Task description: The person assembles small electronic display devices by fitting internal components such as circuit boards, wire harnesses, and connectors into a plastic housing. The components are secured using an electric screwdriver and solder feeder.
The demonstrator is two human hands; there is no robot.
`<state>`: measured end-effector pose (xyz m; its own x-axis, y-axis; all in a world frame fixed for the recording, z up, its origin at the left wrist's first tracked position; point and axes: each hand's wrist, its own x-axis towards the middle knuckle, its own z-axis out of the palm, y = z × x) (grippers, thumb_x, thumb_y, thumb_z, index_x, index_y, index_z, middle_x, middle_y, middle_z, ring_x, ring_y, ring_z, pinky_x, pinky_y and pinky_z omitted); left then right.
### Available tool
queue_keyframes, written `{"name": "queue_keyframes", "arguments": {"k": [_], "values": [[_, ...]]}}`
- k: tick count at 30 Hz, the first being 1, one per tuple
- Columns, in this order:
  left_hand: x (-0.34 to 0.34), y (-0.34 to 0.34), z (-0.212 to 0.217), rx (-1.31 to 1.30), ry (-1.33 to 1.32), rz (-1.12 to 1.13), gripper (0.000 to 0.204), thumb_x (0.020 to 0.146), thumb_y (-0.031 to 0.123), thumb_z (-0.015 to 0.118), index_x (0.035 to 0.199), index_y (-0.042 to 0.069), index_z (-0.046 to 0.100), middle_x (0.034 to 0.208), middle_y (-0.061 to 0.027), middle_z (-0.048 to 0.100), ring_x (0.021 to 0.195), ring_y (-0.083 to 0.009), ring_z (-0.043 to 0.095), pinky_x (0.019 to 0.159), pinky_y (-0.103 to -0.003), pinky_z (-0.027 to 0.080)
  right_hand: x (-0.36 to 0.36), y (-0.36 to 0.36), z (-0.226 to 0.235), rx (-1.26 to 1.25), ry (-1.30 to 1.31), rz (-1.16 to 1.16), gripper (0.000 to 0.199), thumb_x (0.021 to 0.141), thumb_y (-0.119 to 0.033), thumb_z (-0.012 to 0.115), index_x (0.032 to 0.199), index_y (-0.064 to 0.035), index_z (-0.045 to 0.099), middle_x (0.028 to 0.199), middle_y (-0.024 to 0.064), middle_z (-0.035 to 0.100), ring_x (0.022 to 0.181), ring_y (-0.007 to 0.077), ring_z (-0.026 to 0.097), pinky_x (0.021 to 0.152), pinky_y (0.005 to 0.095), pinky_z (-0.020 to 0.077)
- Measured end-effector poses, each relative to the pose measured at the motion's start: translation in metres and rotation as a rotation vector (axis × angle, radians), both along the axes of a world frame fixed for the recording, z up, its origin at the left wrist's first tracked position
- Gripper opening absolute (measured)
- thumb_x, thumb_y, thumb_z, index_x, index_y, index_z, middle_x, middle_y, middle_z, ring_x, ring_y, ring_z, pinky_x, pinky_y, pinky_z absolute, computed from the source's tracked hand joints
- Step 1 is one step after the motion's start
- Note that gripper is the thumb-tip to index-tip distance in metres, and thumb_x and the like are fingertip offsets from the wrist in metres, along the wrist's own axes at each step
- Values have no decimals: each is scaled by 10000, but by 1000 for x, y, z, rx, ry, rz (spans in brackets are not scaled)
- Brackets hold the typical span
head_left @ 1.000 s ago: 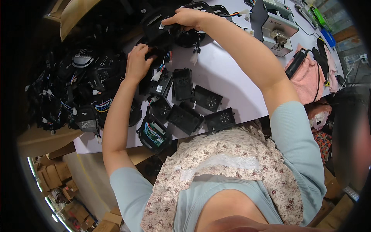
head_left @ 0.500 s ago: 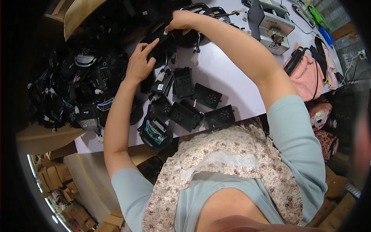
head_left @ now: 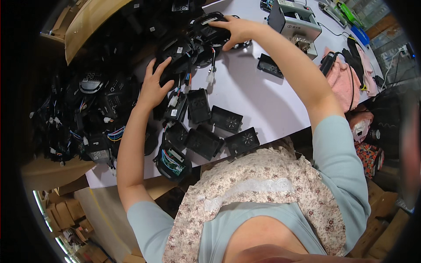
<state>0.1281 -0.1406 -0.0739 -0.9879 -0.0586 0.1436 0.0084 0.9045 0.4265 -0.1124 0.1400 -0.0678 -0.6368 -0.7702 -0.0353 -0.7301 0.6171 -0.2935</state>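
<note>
One pale table fills the middle, and along its left side sprawls a dark heap of display units, wires trailing everywhere. At the far right sits a grey machine.

Now the hands, and here's the change: the right hand has left the labelled black unit and reached the rounded black unit just beyond it. Its index finger lies over that unit, thumb spread well away; no closed grip shows. The left hand is spread too, nothing visible in its palm, fingertips at the labelled unit's near edge; whether they touch, I can't tell. So the labelled unit looks set down on the table's far left, and attention seems to have passed to its neighbour.

Nearer the body, an open unit bares its green board beside a cluster of black trays. One lone tray is now in sight beside the right forearm. Smaller still, a white connector dangles below the units, and a tiny white label faces up.
</note>
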Motion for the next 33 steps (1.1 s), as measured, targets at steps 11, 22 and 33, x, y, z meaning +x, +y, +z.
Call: {"name": "queue_keyframes", "arguments": {"k": [11, 22, 33], "values": [[-12, -2, 3, 26, 18, -20, 673, 899, 159, 700, 1523, 266, 472, 1545, -298, 394, 1424, -460, 419, 1161, -451, 373, 43, -27, -24, -79, 137, -223, 839, 862, -318, 773, 1558, -452, 324, 1512, 271, 372, 1307, 614, 443, 957, 601, 546], [3, 1, 12, -19, 68, 23, 679, 901, 105, 670, 1537, 209, 457, 1544, -263, 398, 1429, -443, 406, 1175, -454, 350, 70, 8, 59, -21, 218, -97, 941, 781, -353, 841, 1575, -332, 337, 1595, 210, 324, 1414, 449, 414, 1027, 603, 483], [36, -2, 54, 297, 99, 265, 647, 923, 87, 646, 1531, 81, 426, 1517, -157, 436, 1406, -343, 448, 1177, -448, 342, -200, 215, 88, -360, -190, -402, 671, 770, -503, 861, 1238, -51, 699, 1266, 146, 695, 1232, 246, 623, 1035, 350, 468]]}}
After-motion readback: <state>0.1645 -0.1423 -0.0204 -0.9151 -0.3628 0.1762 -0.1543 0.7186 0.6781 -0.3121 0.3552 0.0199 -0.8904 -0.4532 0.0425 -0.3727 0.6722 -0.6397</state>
